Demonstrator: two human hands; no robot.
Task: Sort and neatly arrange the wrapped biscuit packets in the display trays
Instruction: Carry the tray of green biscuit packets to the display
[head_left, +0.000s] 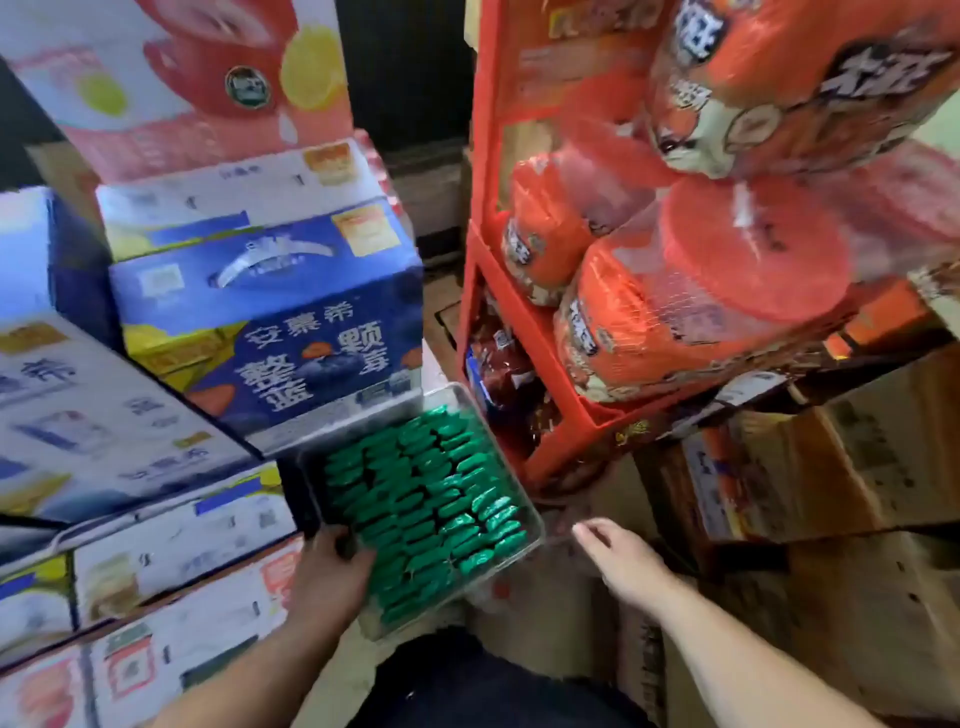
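Although the green packets fill the clear tray in rows, some look uneven; the left hand grips its rim, the right hand hovers, fingers apart.

The light is soft and a bit dim, with a very dark gap at the top middle. The whole picture looks smeary. The orange tubs at the top right are the most blurry. The green packets shine in little spots. The left hand looks dark, and the right hand looks brighter. The boxes near the edges look bent and tilted.
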